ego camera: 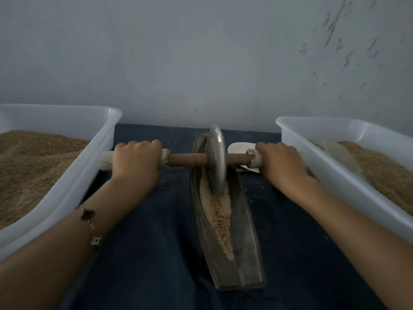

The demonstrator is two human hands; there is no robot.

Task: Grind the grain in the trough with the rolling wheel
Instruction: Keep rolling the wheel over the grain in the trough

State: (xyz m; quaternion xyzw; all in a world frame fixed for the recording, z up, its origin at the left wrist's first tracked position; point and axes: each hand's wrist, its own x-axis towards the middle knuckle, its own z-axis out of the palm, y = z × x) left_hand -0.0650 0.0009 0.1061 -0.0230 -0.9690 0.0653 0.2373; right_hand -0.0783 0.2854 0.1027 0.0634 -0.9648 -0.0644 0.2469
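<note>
Head view shows the rolling wheel (216,158), a metal disc standing upright on edge in the far half of the trough (244,249), its rim bedded in the grain (218,214). The trough is a long, boat-shaped metal channel running from the near foreground away toward the wall, resting on a dark blue cloth (156,242). A wooden axle (186,159) passes through the disc; its ends are wrapped in pale cloth. Left hand (136,158) is clenched around the left wrapped end, and right hand (280,159) is clenched around the right wrapped end, knuckles up. For an even grind, keep the axle level and square to the channel, press down equally on both sides, and roll the full length so that the coarse grain at the near end is also crushed; a tilted disc would likely ride up the wall and spill grain. A white tub (67,175) on the left and another white tub (335,166) on the right hold brown granular material, both cut off by the frame edges. A pale object (238,148) behind the right grip is partly hidden and cannot be identified. Lighting is dim, so grain fineness under the disc is hard to judge.
</note>
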